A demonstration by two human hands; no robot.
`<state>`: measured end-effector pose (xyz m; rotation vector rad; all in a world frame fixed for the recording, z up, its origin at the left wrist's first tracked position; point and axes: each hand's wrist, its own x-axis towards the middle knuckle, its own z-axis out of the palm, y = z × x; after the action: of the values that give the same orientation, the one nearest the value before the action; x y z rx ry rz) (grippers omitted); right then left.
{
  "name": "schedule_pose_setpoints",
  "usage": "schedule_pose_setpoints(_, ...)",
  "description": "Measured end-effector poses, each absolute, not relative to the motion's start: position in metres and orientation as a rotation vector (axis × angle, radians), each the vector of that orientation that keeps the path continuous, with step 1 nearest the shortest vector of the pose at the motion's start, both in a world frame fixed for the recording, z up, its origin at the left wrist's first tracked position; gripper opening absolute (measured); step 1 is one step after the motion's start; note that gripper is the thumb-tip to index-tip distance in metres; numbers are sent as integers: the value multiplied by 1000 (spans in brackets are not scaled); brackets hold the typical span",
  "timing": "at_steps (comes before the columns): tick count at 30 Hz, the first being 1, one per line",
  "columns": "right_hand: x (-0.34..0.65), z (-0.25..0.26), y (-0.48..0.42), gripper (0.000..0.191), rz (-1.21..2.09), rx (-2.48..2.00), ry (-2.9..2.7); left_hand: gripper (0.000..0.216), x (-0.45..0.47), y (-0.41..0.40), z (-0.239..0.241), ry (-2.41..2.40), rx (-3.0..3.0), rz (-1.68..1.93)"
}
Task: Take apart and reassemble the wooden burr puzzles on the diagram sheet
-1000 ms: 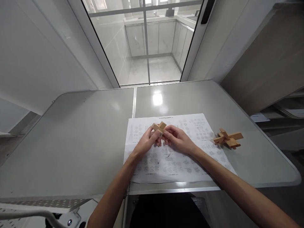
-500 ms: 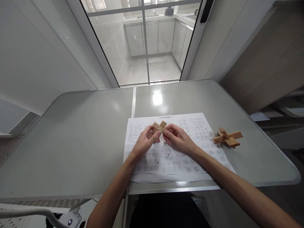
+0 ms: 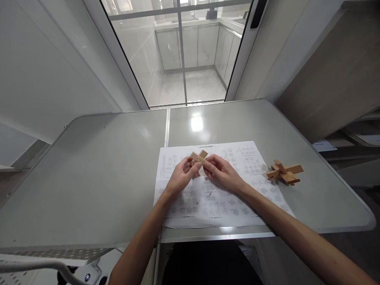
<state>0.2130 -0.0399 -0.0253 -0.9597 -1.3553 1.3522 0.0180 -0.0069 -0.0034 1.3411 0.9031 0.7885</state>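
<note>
Both my hands hold crossed light-wood puzzle pieces [image 3: 199, 156] above a printed sheet [image 3: 219, 215]. My left hand [image 3: 184, 173] grips them from the left, its thumb pressed on the near side. On the right end, my right hand [image 3: 222, 170] pinches the wood between thumb and fingers. The pieces form an X shape; their lower part is hidden behind my fingers. To the right, a darker wooden puzzle assembly [image 3: 285, 172] of several interlocked bars lies beside the sheet's right edge.
The sheet, covered in small diagrams, lies on a grey folding table [image 3: 89, 178] with a metal seam left of my hands. A glass door [image 3: 202, 59] stands beyond the far edge. A wooden shelf unit [image 3: 335, 75] is at the right, and a white device [image 3: 95, 269] at lower left.
The crossed wooden pieces have shifted very slightly in my fingers. Both hands keep their hold in nearly the same place, and the darker assembly has not moved.
</note>
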Motion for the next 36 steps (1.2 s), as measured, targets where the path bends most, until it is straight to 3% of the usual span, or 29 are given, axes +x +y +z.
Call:
schedule_pose_setpoints(10, 213, -16, -42, 35, 1370, -917, -1276, 58, 19, -7, -6, 991, 1256, 852)
schedule_pose_setpoints(14, 218, -16, -38, 36, 1167, -1070, -1293, 65, 19, -4, -14, 1054, 1199, 936)
schedule_pose_setpoints(23, 221, -32, -35, 27, 719, -1423, -1431, 57, 14, -4, -14, 1039, 1231, 1032)
schedule_pose_setpoints(36, 217, -35, -39, 11, 542, -1513, -1697, 66, 18, -11, -15, 1046, 1508, 1041)
